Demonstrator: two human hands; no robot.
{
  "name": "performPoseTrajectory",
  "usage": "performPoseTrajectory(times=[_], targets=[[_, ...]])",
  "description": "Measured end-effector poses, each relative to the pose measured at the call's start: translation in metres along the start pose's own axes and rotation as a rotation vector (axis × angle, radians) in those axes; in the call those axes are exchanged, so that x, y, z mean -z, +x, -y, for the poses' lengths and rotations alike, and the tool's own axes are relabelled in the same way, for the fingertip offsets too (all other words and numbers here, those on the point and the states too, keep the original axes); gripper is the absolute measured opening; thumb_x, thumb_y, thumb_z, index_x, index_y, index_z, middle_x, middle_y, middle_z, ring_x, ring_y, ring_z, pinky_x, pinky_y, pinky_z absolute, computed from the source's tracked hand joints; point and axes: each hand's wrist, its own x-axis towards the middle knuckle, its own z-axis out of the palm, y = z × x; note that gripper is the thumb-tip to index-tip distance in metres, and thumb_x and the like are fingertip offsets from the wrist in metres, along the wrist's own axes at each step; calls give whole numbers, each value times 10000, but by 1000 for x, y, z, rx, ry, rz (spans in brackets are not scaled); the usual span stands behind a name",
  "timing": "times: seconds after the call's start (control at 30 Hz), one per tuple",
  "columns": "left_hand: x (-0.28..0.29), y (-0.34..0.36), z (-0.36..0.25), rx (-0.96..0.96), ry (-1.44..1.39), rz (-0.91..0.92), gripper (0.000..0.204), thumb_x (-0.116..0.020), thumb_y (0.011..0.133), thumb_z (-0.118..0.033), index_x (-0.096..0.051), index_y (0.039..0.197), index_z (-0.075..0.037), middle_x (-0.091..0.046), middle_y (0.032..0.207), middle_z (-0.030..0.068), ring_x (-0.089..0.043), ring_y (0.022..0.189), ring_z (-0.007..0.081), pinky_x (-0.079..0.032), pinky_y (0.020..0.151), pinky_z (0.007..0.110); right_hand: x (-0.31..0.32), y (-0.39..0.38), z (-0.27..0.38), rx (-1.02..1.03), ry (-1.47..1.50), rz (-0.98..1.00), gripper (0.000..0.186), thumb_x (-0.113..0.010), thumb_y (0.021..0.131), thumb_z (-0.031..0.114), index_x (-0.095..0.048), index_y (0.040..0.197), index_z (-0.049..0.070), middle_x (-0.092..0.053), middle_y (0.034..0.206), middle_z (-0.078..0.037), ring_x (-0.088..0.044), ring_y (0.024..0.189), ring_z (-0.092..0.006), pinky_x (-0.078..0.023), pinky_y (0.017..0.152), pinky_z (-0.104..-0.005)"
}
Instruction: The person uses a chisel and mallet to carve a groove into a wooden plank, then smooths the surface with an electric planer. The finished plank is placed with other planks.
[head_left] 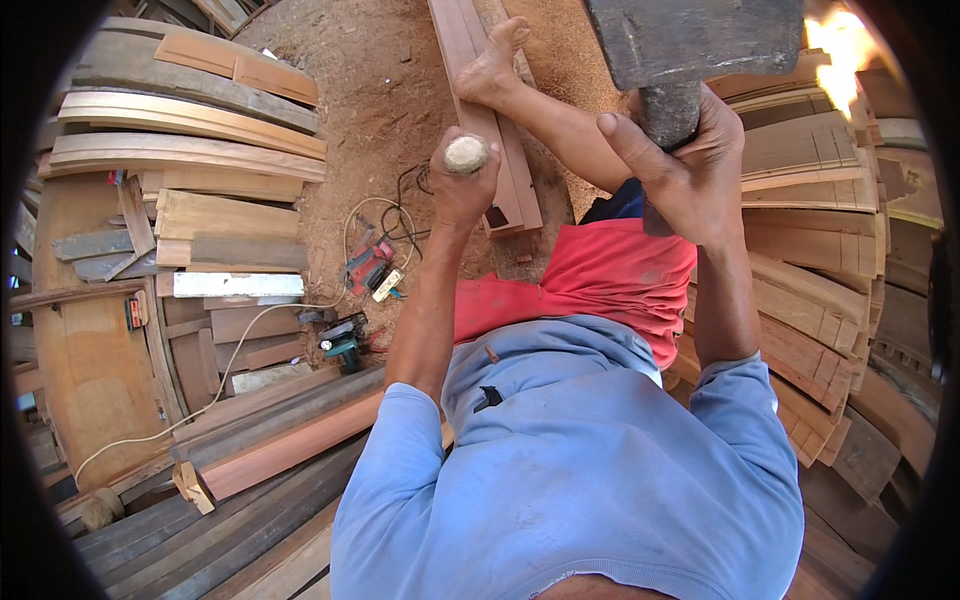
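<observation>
Reddish beam (512, 170) lies at 12, long axis roughly 11-to-5. Right hand (700, 170)'s gripping a dark broad-headed tool (695, 40) at 1, head toward 12. Left hand (460, 200)'s clenched round a handle (465, 153) near 12, butt facing the camera.

Dark broad-headed tool (695, 42): far edge cropped; grip partly hidden by the right hand (700, 165). Pale round-ended handle (466, 154): seen end-on, remainder concealed by the left hand (463, 195). Reddish plank (513, 180): far end cut off. Far right: glare obscures detail beyond the stacked boards (800, 150).
</observation>
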Motion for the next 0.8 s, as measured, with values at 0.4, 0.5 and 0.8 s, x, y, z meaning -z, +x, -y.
performPoseTrajectory(times=[0.4, 0.5, 0.8], targets=[[-12, -13, -20, -165, 92, 21, 199, -744, 887, -52, -548, 853, -51, -593, 666, 16, -574, 607, 96, -477, 575, 290, 9, -4, -2, 29, -84, -47, 141, -804, 886, 60, -670, 850, 33, -630, 703, 33, -543, 627, -36, -434, 570, -216], [-13, -13, -21, -125, 61, 25, 197, -746, 880, -48, -551, 855, -31, -610, 673, 37, -591, 616, 110, -492, 596, 298, 10, -4, 0, 29, -64, -58, 148, -806, 885, 64, -671, 833, 35, -633, 699, 28, -546, 628, -37, -435, 573, -216], [-12, -16, -21, -111, 103, 25, 204, -755, 863, -38, -553, 859, -12, -636, 689, 84, -628, 619, 156, -511, 619, 316, 5, -8, 7, 0, 39, -76, 147, -813, 880, 73, -676, 853, 30, -647, 717, 23, -563, 641, -39, -454, 589, -219]])
